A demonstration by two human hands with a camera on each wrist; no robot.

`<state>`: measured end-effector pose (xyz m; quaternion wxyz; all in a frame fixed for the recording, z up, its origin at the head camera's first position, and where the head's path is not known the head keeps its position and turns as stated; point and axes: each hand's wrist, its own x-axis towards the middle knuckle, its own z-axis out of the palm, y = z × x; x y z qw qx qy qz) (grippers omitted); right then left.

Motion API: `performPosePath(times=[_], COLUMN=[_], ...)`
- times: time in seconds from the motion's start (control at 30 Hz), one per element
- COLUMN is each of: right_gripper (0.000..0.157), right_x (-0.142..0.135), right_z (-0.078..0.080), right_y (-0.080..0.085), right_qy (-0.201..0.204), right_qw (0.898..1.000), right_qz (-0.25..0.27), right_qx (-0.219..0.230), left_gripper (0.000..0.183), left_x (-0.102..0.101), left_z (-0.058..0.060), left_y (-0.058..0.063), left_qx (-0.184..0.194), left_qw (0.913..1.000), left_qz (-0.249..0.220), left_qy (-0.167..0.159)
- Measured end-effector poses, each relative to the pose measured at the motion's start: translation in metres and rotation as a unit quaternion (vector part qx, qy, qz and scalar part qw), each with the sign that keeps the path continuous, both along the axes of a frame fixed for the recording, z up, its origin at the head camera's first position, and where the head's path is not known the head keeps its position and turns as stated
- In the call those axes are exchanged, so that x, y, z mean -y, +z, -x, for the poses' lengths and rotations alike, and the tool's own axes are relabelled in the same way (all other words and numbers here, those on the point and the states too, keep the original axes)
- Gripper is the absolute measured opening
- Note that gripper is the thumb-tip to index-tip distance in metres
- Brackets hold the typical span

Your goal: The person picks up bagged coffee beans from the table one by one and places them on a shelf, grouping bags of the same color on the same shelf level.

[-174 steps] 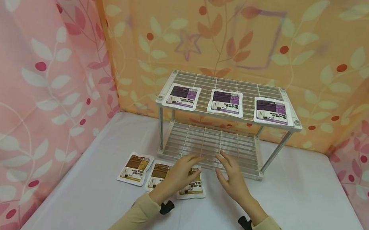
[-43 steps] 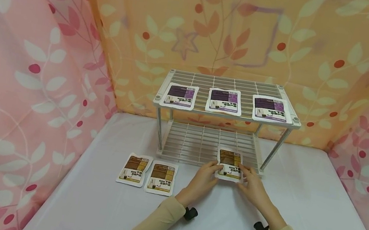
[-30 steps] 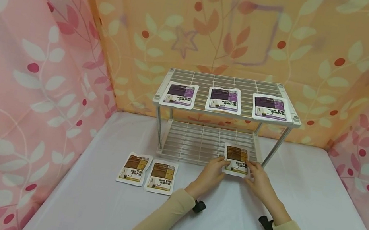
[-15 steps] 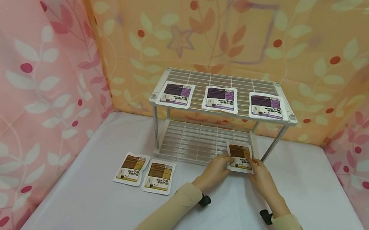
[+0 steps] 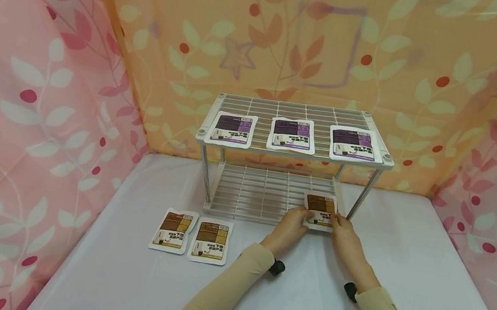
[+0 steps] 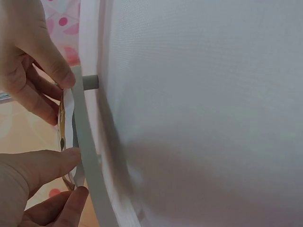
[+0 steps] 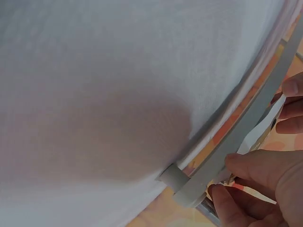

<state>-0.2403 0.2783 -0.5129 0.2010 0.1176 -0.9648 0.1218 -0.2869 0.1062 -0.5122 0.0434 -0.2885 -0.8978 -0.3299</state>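
Head cam: left hand (image 5: 287, 231) and right hand (image 5: 349, 242) both pinch the brown pouch (image 5: 321, 203) at its 8 and 4 o'clock, near 4 on the lower shelf (image 5: 243, 189); Chinese lettering (image 5: 324, 217) is too tiny to read. Left wrist: both nearly closed on its edge, 9 o'clock. Right wrist: same pinch, 3ish.

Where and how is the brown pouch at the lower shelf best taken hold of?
Probably pinch the brown pouch by its side edges from the front, as left hand and right hand do: it is flat, and the upper shelf likely hinders reach from above.
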Motion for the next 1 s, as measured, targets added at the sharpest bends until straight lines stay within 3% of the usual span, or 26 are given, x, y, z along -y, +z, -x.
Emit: performPosePath(times=[0.37, 0.63, 0.83, 1.0], right_gripper=[0.036, 0.037, 0.040, 0.042], right_x=[0.002, 0.003, 0.004, 0.007], right_z=[0.003, 0.006, 0.006, 0.006], right_y=[0.000, 0.006, 0.006, 0.005], right_qy=[-0.019, -0.012, -0.008, 0.011], right_qw=[0.999, 0.999, 1.000, 1.000], right_qz=[-0.036, -0.040, -0.013, 0.016], right_qx=[-0.017, -0.015, 0.003, -0.021], left_gripper=[0.038, 0.037, 0.034, 0.034], left_x=[-0.007, -0.011, -0.009, -0.005], left_z=[0.005, 0.005, 0.002, -0.001], left_y=[0.001, 0.003, 0.003, 0.007], left_qx=[-0.008, 0.007, -0.001, -0.008], left_qw=[0.9999, 0.9999, 0.9999, 0.9998], left_qz=[-0.008, -0.009, -0.003, 0.003], left_qy=[-0.009, 0.006, 0.016, 0.019])
